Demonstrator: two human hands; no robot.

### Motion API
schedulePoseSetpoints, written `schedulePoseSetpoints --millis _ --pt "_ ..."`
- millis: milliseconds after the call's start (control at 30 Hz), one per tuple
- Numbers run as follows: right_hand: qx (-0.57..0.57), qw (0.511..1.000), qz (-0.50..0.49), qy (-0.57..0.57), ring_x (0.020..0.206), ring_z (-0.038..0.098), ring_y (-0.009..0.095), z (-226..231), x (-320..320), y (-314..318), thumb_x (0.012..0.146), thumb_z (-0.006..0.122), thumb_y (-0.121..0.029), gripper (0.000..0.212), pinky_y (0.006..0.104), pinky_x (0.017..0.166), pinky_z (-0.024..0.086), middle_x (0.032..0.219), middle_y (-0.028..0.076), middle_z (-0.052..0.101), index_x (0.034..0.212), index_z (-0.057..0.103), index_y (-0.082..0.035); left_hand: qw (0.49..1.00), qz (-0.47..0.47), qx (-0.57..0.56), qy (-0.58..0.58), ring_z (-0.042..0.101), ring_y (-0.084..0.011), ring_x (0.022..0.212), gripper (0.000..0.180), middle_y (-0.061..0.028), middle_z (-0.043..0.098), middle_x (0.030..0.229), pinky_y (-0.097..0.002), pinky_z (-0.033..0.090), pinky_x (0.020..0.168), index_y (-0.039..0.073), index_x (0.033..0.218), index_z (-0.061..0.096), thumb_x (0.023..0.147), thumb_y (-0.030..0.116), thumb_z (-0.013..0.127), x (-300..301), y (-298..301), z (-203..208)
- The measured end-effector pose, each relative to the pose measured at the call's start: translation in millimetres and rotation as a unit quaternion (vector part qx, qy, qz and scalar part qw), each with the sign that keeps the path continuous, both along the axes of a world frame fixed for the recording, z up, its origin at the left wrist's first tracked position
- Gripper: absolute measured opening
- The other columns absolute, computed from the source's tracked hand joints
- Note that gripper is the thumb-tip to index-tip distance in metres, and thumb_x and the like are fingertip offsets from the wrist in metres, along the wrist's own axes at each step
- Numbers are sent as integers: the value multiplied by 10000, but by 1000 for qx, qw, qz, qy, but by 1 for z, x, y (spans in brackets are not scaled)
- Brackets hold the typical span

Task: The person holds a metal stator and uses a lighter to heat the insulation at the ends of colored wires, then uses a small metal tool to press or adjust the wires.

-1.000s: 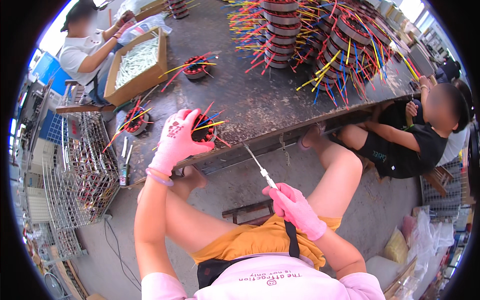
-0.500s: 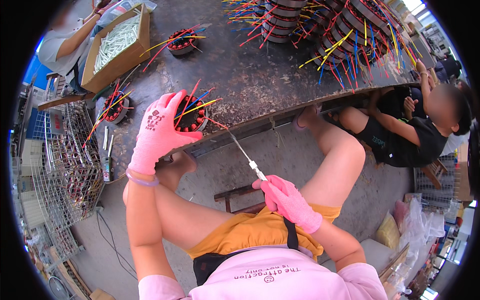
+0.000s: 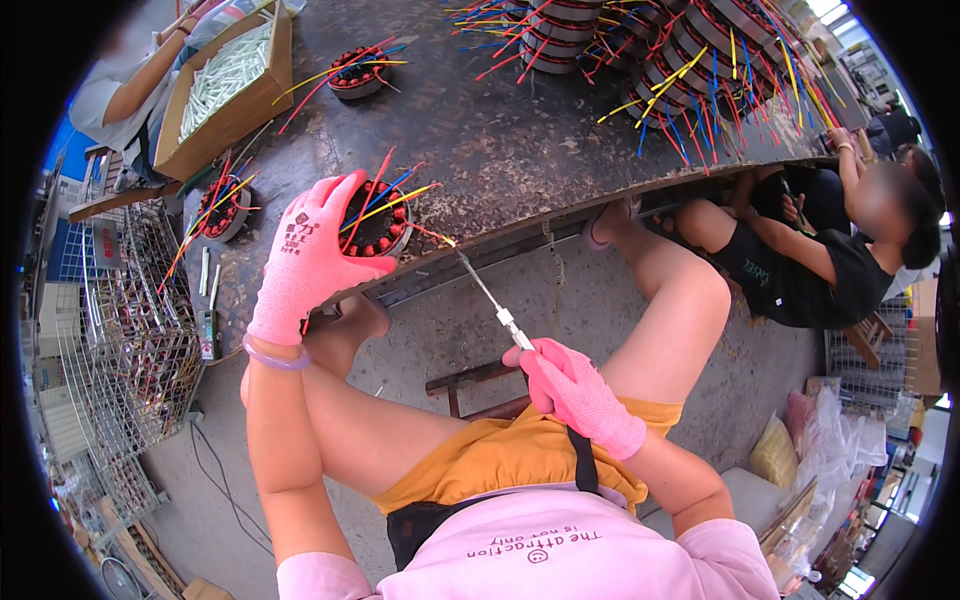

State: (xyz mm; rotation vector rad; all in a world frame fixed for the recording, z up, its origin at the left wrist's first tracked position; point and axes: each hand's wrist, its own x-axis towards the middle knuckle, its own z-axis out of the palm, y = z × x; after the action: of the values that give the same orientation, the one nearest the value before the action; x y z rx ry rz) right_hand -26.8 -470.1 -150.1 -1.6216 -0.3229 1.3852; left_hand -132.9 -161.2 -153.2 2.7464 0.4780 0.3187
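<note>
My left hand (image 3: 312, 250), in a pink glove, is closed round the left side of a motor stator (image 3: 388, 238) at the table's near edge. Red, blue and yellow leads stick up from its dark centre, and copper-red windings line its ring. A short wire runs from its right side towards me. At that wire's end is the tip of a slim metal rod tool (image 3: 484, 286) with a white collar. My right hand (image 3: 582, 398), also gloved in pink, grips the tool's rear end above my lap; the fingers hide most of the handle.
Two more stators (image 3: 228, 212) (image 3: 358, 76) lie left and farther back. A cardboard box (image 3: 212, 147) of white tubes stands at the far left, by a seated person. Stacked stators (image 3: 690, 80) fill the back right. Another person sits at the right; wire racks (image 3: 135, 330) stand left.
The tool's tip has shifted slightly up and left, and more of the stator's lower ring shows beside my left thumb. Both hands keep their holds.
</note>
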Motion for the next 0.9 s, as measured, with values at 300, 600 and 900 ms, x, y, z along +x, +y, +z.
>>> schedulePoseSetpoints --millis 300,600,900 --pt "14 1000 -10 -1 515 338 43 -6 -1 -1 1010 499 -320 351 230 489 261 596 -34 458 1139 630 -21 1000 4 3 2 539 -374 1205 914 -164 564 1311 -448 418 1044 30 1376 504 601 339 878 1 -2 1" --pt "79 994 22 -68 549 399 48 -16 1 -6 1011 482 -290 346 221 540 328 596 -21 468 1103 630 8 1000 9 -4 7 551 -376 1188 927 -166 574 1291 -442 425 1038 18 1375 503 589 321 890 2 -3 2" --pt "60 996 20 -59 525 399 52 -9 1 -5 1012 475 -298 339 231 499 297 599 -10 479 1108 634 -15 1000 8 8 5 556 -380 1173 922 -173 574 1282 -448 438 1022 16 1365 512 582 321 892 2 -4 1"
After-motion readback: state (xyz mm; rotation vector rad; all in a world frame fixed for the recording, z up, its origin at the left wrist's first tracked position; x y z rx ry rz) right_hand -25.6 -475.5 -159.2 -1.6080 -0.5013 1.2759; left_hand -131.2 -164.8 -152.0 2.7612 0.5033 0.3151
